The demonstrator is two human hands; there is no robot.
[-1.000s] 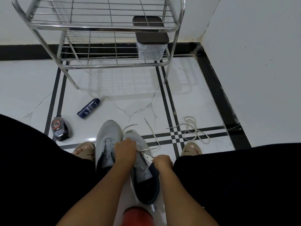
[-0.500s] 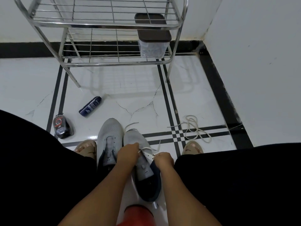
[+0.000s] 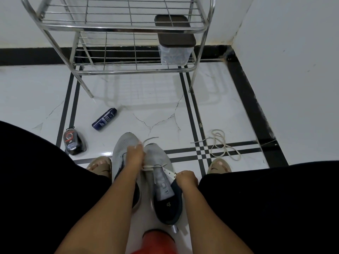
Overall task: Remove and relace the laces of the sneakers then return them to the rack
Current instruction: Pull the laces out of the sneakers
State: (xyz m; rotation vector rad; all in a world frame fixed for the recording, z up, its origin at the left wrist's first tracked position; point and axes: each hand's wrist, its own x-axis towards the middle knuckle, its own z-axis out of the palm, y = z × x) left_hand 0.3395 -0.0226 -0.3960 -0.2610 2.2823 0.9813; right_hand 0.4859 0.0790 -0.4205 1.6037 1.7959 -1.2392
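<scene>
Two grey sneakers with dark heels stand side by side on the floor between my knees. The left sneaker (image 3: 122,145) has no lace showing. Over the right sneaker (image 3: 161,173) my left hand (image 3: 135,154) pinches a white lace (image 3: 149,168) that crosses the lowest eyelets, its free end (image 3: 151,139) trailing past the toe. My right hand (image 3: 186,178) grips the sneaker's right eyelet edge. A second white lace (image 3: 219,145) lies loose on the floor to the right. The steel rack (image 3: 117,30) stands ahead by the wall.
A clear box with a dark lid (image 3: 174,46) sits on the rack's lower shelf. A dark blue bottle (image 3: 104,118) and a black polish container (image 3: 73,143) lie on the floor at left. My sandalled feet (image 3: 100,165) flank the sneakers. A wall (image 3: 293,70) closes the right side.
My left hand has pulled the lace up and forward toward the toe, drawing it tighter across the eyelets. My right hand stays on the sneaker's right edge.
</scene>
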